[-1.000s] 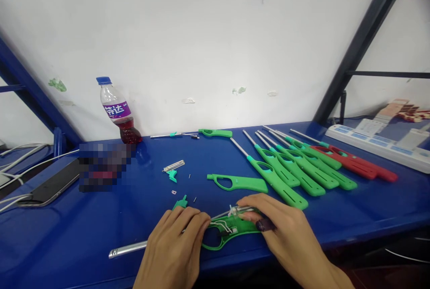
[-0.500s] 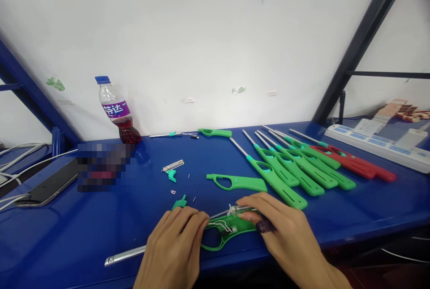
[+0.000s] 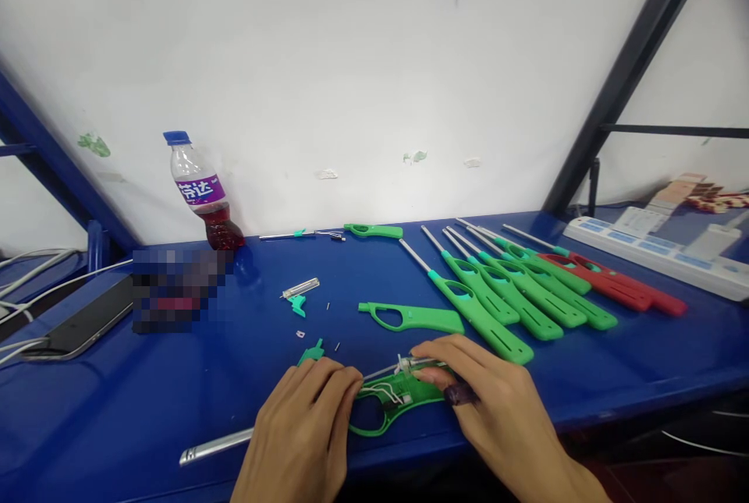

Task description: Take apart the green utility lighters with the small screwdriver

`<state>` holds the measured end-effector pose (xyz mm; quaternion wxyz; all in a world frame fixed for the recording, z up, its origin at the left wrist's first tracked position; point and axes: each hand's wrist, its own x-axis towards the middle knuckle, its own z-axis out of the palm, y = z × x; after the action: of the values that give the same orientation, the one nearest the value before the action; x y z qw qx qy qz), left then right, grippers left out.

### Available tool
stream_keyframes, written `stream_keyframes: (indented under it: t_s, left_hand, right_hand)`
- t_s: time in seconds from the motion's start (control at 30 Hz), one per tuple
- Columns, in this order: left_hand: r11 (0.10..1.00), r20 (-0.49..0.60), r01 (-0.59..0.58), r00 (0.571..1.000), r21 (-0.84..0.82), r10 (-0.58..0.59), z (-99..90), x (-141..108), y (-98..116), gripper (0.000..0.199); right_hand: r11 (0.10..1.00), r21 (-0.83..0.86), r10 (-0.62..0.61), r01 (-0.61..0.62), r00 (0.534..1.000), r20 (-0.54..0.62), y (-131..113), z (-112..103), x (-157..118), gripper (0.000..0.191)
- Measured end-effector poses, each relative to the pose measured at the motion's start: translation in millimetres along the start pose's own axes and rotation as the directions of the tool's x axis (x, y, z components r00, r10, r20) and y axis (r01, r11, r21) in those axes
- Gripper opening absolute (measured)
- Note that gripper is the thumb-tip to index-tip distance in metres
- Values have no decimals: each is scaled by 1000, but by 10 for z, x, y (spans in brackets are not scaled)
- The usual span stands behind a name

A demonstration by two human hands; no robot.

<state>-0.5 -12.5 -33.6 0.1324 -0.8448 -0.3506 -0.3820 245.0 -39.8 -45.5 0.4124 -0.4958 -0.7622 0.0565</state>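
Wires (image 3: pixel 387 388) lie in an open green handle (image 3: pixel 424 391) near the worktop's (image 3: pixel 146 386) front edge. The right hand (image 3: pixel 488 390) pinches a clear tube (image 3: pixel 417 363) by it. The left hand (image 3: pixel 305 425) curls over a metal rod (image 3: pixel 216 447); I can't tell if it's gripping.

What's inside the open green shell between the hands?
White wires, a black part and a small white piece show inside the green shell. The right hand covers its right end, the left hand its left tip; contents there are hidden.
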Motion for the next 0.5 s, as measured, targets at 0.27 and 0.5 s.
stream_keyframes:
  t_s: [0.27,0.5]
  left_hand:
    - [1000,-6,0,1000,2,0,-2,15,6,24]
    - [1000,-4,1,1000,2,-1,1,14,17,24]
  right_hand:
    - [1000,-25,-6,6,1000,-1,3,6,-20,30]
    - [999,-40,18,-17,1000,13,-2,9,-13,27]
